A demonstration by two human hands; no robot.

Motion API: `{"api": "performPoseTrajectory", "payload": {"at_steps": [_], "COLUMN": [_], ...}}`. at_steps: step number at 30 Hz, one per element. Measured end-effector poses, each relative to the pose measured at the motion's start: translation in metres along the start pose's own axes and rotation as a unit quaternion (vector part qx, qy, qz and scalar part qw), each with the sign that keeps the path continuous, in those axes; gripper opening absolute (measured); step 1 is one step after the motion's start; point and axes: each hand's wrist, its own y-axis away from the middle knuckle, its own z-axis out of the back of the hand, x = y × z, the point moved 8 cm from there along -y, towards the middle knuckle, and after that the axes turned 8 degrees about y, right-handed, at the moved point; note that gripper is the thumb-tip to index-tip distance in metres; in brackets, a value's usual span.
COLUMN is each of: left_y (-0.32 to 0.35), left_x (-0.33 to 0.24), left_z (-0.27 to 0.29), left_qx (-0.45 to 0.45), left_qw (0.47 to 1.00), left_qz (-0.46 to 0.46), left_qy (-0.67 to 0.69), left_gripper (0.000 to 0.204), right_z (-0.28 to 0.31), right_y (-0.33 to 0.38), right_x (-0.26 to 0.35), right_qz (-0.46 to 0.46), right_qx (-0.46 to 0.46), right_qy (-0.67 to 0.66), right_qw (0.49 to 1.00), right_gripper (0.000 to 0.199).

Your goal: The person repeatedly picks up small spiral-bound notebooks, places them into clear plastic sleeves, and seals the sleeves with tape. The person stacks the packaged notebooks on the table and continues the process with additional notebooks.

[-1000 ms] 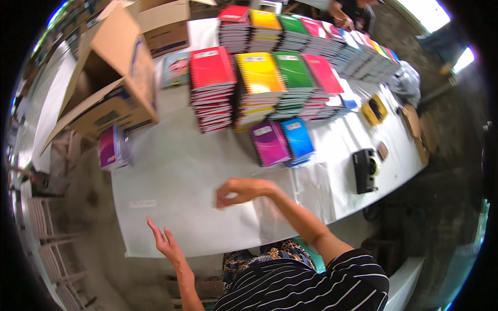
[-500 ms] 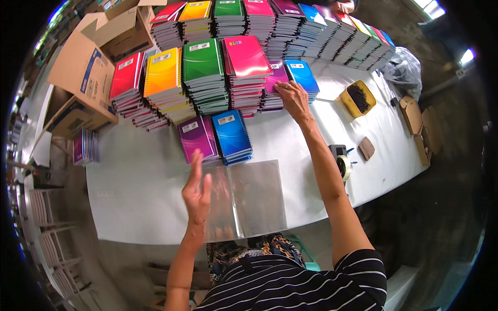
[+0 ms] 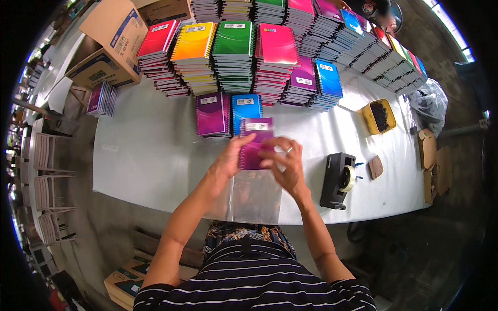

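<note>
A purple spiral notebook (image 3: pixel 262 136) is in my left hand (image 3: pixel 228 158), which grips it along the coil edge with the thumb on the cover. My right hand (image 3: pixel 288 165) is over the notebook's right side, its fingers bent and smeared by motion; whether they grip it I cannot tell. Below the notebook a clear plastic sheet or sleeve (image 3: pixel 251 199) lies flat at the table's front edge, partly hidden by my arms and the notebook. Just beyond my hands are a short purple notebook stack (image 3: pixel 211 111) and a blue notebook stack (image 3: pixel 246 106).
Tall notebook stacks in red (image 3: pixel 155 40), yellow (image 3: pixel 193 41), green (image 3: pixel 233 39) and pink (image 3: pixel 277 45) line the back. To the right are a tape dispenser (image 3: pixel 331 181), a brown block (image 3: pixel 375 167) and a yellow tub (image 3: pixel 370 119). Cardboard boxes (image 3: pixel 111 52) stand back left.
My right hand has come back from the rear purple stack toward me. A purple notebook is now held by my left hand, which was empty, above the plastic sheet. The view has shifted.
</note>
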Motion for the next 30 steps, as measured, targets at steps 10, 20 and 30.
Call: {"api": "performPoseTrajectory", "payload": {"at_steps": [10,20,30], "left_y": [0.081,0.111,0.123], "left_x": [-0.073,-0.083,-0.059], "left_z": [0.061,0.092,0.09], "left_qx": [-0.035,-0.035,0.013], "left_qw": [0.995,0.997,0.999], "left_qz": [-0.077,-0.057,-0.047], "left_qy": [-0.043,-0.044,0.005], "left_gripper": [0.05,0.062,0.076], "right_z": [-0.139,-0.045,-0.146], "right_y": [-0.019,-0.081,-0.096], "right_x": [-0.125,-0.054,0.145], "right_qz": [-0.394,-0.112,0.292], "right_qx": [0.128,0.03,0.376], "right_qy": [0.059,0.009,-0.081], "right_qw": [0.908,0.993,0.876], "right_gripper": [0.056,0.022,0.019]}}
